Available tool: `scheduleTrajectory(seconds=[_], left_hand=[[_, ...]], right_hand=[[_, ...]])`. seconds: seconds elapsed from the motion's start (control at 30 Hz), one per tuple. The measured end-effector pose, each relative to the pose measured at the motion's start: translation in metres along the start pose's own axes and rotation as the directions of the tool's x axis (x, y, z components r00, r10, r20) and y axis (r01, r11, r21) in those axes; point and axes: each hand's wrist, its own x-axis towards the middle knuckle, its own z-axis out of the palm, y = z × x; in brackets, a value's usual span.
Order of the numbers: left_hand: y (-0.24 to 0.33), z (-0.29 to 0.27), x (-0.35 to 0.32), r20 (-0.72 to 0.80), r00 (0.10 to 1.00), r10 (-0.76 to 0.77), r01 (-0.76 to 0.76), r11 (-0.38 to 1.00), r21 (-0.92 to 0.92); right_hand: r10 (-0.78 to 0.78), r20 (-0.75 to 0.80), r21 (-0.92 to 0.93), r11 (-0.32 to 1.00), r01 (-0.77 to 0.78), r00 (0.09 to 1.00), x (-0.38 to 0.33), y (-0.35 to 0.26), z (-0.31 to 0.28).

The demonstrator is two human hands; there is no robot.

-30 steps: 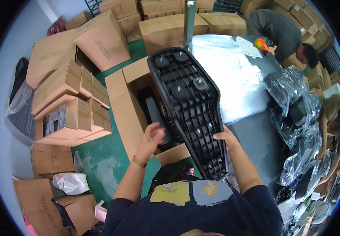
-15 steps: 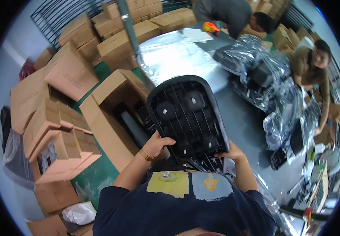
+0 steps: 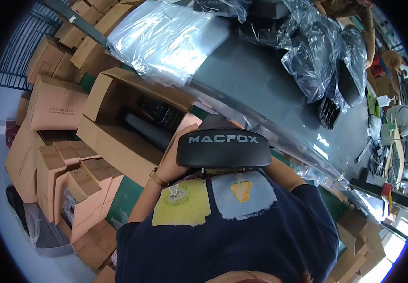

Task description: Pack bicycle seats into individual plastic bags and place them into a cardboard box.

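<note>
A black bike seat (image 3: 223, 153) is tilted up close to my chest, its narrow end with pale lettering facing me. Two short metal studs stick out under its lower edge. My left hand (image 3: 172, 158) is closed on the seat's left side, fingers partly behind it. On the other side my right hand (image 3: 236, 124) grips it too, mostly hidden behind the seat. Just left and ahead, an open cardboard box (image 3: 105, 129) holds other long black padded parts (image 3: 145, 129).
Ahead is a grey table (image 3: 255, 70) with clear plastic sheets (image 3: 166, 42) and plastic-wrapped black seats (image 3: 307, 61). A co-worker's arm (image 3: 368, 35) reaches in at the far right. Stacked cartons (image 3: 57, 104) crowd the left; more cardboard boxes (image 3: 359, 240) stand at the lower right.
The seat has swung from showing its ribbed underside to showing its lettered end, and come nearer my chest. My hands moved with it. The view has turned right and down.
</note>
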Motion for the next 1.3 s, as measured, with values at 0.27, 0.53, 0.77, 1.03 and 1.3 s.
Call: scheduleTrajectory(seconds=[0.27, 0.53, 0.77, 1.03, 1.3], left_hand=[[0.027, 0.011, 0.0, 0.014, 0.995, 0.101, -0.102, 0.992, 0.07], [0.043, -0.003, -0.021, -0.077, 0.989, 0.123, -0.107, 0.977, 0.186], [0.035, -0.026, -0.044, -0.308, 0.938, 0.161, -0.07, 0.955, 0.288], [-0.027, -0.055, -0.109, -0.476, 0.845, 0.242, 0.032, 0.867, 0.497], [-0.017, -0.121, -0.143, -0.562, 0.679, 0.472, 0.007, 0.762, 0.648]], right_hand=[[0.027, -0.081, 0.188, 0.982, -0.011, 0.996, -0.02, 0.008, -0.011], [0.273, 0.194, 0.548, 0.767, -0.335, 0.942, -0.073, 0.068, -0.063], [0.328, 0.534, 0.669, 0.4, -0.627, 0.779, 0.113, -0.022, 0.054], [0.131, 0.671, 0.703, 0.2, -0.683, 0.729, 0.131, -0.098, 0.127], [0.002, 0.615, 0.73, 0.377, -0.57, 0.788, 0.2, -0.193, 0.162]])
